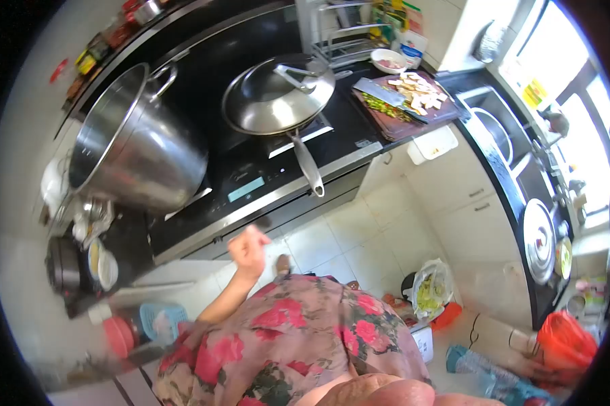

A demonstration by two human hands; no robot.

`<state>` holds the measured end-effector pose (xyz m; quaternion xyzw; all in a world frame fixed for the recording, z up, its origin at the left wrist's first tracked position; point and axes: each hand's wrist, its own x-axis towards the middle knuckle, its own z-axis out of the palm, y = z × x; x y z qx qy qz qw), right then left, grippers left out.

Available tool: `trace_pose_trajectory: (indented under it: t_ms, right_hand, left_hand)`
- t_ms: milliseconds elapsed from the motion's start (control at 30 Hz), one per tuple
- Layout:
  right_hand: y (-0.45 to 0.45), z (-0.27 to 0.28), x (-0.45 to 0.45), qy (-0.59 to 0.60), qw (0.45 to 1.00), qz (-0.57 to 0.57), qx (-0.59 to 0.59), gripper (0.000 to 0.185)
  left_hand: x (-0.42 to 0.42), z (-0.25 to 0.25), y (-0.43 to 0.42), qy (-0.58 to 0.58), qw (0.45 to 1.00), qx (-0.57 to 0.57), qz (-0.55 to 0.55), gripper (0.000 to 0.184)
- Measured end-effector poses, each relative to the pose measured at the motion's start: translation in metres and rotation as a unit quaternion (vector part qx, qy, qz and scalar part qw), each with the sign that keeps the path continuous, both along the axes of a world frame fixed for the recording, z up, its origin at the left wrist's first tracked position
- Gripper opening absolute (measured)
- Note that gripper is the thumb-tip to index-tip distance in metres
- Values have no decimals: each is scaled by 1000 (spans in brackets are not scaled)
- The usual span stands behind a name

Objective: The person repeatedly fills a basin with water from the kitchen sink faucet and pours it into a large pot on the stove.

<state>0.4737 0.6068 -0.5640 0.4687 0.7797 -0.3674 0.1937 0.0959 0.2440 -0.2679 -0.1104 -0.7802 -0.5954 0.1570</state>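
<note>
My left hand (249,250) hangs in front of the stove's front edge, its fingers curled into a loose fist with nothing visible in them. At the bottom edge, very close to the camera, is bare skin that seems to be my right hand (386,392); its fingers cannot be made out. On the black cooktop (203,95) stands a wok with a domed steel lid (268,101), its handle (308,166) pointing towards me. A tall steel stockpot (143,142) is to its left. Neither hand touches the cookware.
Right of the wok, a cutting board (386,128) bears a cleaver (383,93), pale cut pieces (420,93) and chopped greens (383,108). Behind it sits a white bowl (389,61). A sink (498,111) and a round lid (540,240) line the right counter. A waste bag (432,287) stands low.
</note>
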Motion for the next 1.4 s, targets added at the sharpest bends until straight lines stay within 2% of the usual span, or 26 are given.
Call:
trace_pose_trajectory:
  t_ms: [33,100,267,367,500,600,667,767,867,933,1000,1033,1100,1133,1200,1300,1400]
  right_hand:
    - [13,-6,9,-6,1000,2,-3,29]
    - [34,-16,21,-16,1000,2,-7,30]
    - [62,-30,22,-12,1000,-11,-6,31]
    - [79,-36,5,-7,1000,17,-9,31]
    - [95,-42,-17,-6,999,47,-14,32]
    - [106,-47,-29,-6,998,63,-12,33]
    - [113,-49,-36,-5,997,74,-12,33]
    - [116,-52,-40,-3,997,74,-14,34]
    - [115,-50,-31,18,999,45,0,34]
    - [102,-48,-26,52,998,15,31,35]
    - [76,-40,-21,88,994,-32,62,30]
    - [58,-31,-20,107,990,-55,76,25]
    - [18,2,-25,85,990,-105,-36,25]
    - [3,11,-27,75,989,-112,-55,25]
    - [-24,14,-18,50,991,-118,-46,25]
    - [-56,1,13,11,991,-133,-20,26]
    - [-72,-35,52,-21,990,-141,-10,26]
  left_hand:
    - [4,7,14,-12,999,-23,-43,46]
    - [8,23,40,47,994,-45,-93,40]
    - [8,28,74,40,989,-19,-141,37]
    - [13,28,90,89,989,9,-117,44]
    - [25,30,79,61,993,-18,-101,36]
    - [32,24,64,67,996,-14,-53,38]
    - [38,21,51,30,999,-24,-7,41]
    - [43,15,41,20,999,-36,12,46]
    - [34,10,35,2,995,-83,-57,45]
    - [16,-6,32,-58,976,-168,-125,32]
    - [0,-24,35,-45,949,-252,-182,21]
    - [-6,-35,41,-35,943,-244,-225,21]
    - [-15,-56,40,11,947,-249,-203,16]
    - [-18,-64,40,15,942,-246,-229,16]
    - [-28,-76,43,1,943,-230,-239,15]
    - [-45,-83,50,-52,929,-217,-295,14]
    - [-52,-85,70,-59,914,-212,-340,13]
